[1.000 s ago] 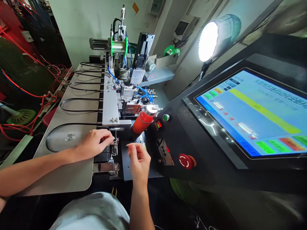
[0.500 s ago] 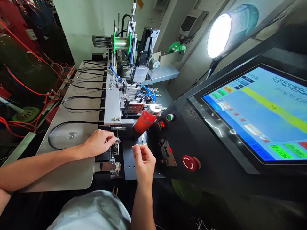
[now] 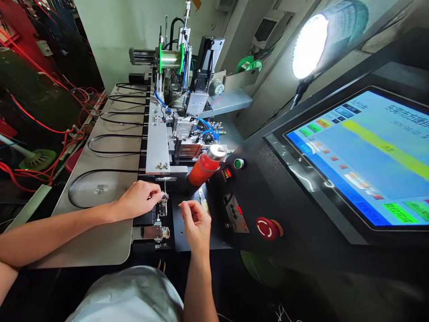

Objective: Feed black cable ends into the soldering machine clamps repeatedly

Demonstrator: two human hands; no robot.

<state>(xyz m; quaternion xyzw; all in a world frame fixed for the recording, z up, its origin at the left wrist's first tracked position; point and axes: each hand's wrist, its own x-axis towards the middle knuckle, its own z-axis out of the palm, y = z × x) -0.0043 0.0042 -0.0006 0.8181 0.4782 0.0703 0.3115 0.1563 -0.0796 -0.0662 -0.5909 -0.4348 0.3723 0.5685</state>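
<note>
My left hand [image 3: 142, 198] is closed in a pinch at a small metal fixture [image 3: 163, 205] on the machine's near end. What its fingertips hold is hidden or too small to make out. To the right of the fixture, my right hand [image 3: 197, 223] hovers with thumb and fingers pressed together. Anything in that pinch is too small to name. A gap separates the right fingertips from the fixture. Behind the right hand stands a red-orange bottle [image 3: 203, 167] with a silver cap, tilted in the view.
Black cable loops [image 3: 100, 172] lie along the metal plate [image 3: 110, 241] at left. A wire spool [image 3: 170, 59] sits on the machine at the back. At right are a touch screen [image 3: 368, 165], a red emergency stop button [image 3: 268, 228] and a bright lamp [image 3: 310, 47].
My right hand has moved slightly left, closer to the fixture, still pinched. My left hand has stayed at the fixture. The view has shifted a little.
</note>
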